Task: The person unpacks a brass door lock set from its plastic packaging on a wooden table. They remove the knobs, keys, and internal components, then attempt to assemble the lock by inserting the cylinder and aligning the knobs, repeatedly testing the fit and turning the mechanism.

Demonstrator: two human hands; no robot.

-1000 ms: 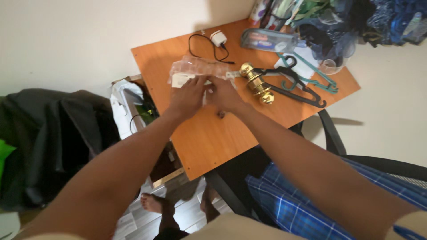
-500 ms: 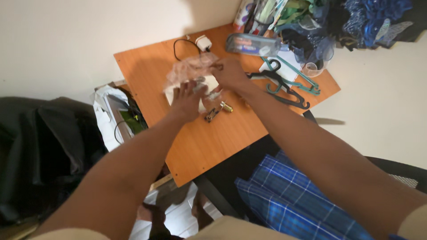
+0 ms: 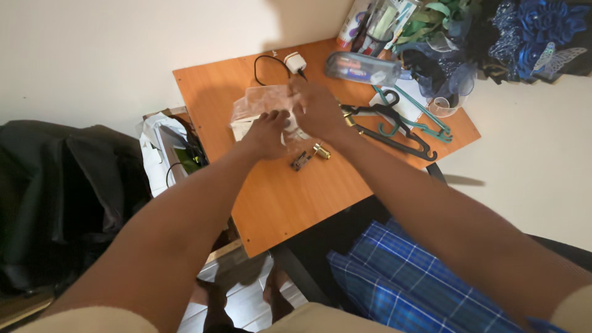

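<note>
A crumpled clear plastic package point(image 3: 258, 100) with a white card insert lies on the orange wooden table point(image 3: 290, 197). My left hand point(image 3: 267, 132) grips its lower edge. My right hand point(image 3: 317, 111) covers its right side, fingers closed on the plastic. Just below my hands lie a small dark metal latch part point(image 3: 300, 161) and a short brass cylinder point(image 3: 322, 151). A bit of brass shows at my right wrist; the rest of that piece is hidden.
Black and teal clothes hangers point(image 3: 394, 125) lie right of my hands. A white charger with black cable point(image 3: 294, 62), a clear pencil case point(image 3: 359, 68), a glass cup point(image 3: 445, 105) and blue fabric flowers point(image 3: 542, 31) crowd the far edge. Dark clothing point(image 3: 61, 185) is piled at left.
The brass door knob seen beside the hangers a second ago is hidden now. Two small metal parts have appeared on the table. My right hand moved onto the package's right side.
</note>
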